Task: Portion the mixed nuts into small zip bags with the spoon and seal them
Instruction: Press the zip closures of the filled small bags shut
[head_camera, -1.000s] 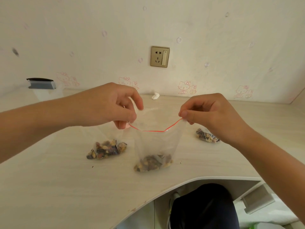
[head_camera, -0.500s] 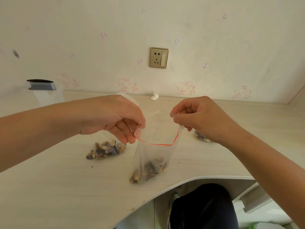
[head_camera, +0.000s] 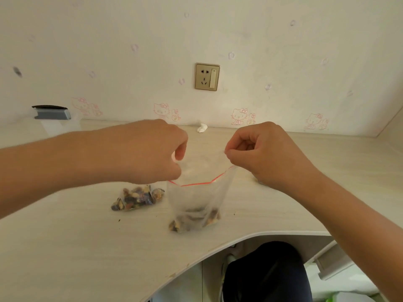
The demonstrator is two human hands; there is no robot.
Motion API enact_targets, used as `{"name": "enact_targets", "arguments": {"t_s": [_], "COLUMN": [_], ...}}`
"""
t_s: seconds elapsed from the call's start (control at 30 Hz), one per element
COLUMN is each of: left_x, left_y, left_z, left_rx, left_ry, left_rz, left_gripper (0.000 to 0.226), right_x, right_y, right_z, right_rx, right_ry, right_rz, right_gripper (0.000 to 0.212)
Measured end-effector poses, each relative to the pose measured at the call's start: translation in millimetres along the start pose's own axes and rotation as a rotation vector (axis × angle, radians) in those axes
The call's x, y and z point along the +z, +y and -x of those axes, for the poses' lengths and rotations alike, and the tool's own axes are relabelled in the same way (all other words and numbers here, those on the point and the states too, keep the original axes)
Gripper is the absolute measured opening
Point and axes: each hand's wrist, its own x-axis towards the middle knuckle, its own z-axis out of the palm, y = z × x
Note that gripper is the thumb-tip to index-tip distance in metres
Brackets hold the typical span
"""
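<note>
A small clear zip bag (head_camera: pixel 197 199) with a red seal line hangs upright between my hands, its bottom holding mixed nuts and touching the desk (head_camera: pixel 76 247). My left hand (head_camera: pixel 150 153) pinches the bag's left top corner. My right hand (head_camera: pixel 259 153) pinches the right top corner. The mouth looks open, with the red line bowed toward me. A filled nut bag (head_camera: pixel 137 198) lies on the desk below my left hand. No spoon is in view.
A crumpled white scrap (head_camera: pixel 202 127) lies by the wall under a wall socket (head_camera: pixel 207 76). A grey-lidded clear container (head_camera: pixel 52 118) stands at the far left. The desk's curved front edge runs below the bag, with a dark chair (head_camera: pixel 266 273) beneath.
Both hands have lifted and moved slightly apart, raising the bag's top. The nut bag at the right is now hidden behind my right hand.
</note>
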Motion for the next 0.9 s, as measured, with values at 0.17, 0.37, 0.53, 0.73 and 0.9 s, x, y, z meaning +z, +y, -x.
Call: {"name": "enact_targets", "arguments": {"t_s": [0.17, 0.37, 0.53, 0.73, 0.9], "left_x": [-4, -16, -14, -23, -23], "left_y": [-2, 0, 1, -4, -2], "left_z": [-1, 1, 3, 14, 16], "left_rx": [-0.064, -0.062, 0.045, 0.179, 0.166], "left_ry": [-0.253, -0.071, 0.127, -0.056, -0.02], "left_rz": [0.112, 0.005, -0.096, 0.027, -0.004], "left_gripper": [0.004, 0.024, 0.015, 0.017, 0.017], "right_x": [-2, -8, -12, -27, -31], "right_y": [0, 2, 3, 11, 16], "right_z": [0, -2, -2, 0, -2], "right_rx": [0.022, 0.035, -0.025, -0.198, -0.326], "right_ry": [-0.007, -0.027, -0.012, -0.166, -0.263], "right_rz": [-0.007, -0.004, 0.027, 0.054, 0.132], "right_gripper": [0.018, 0.018, 0.022, 0.029, 0.035]}}
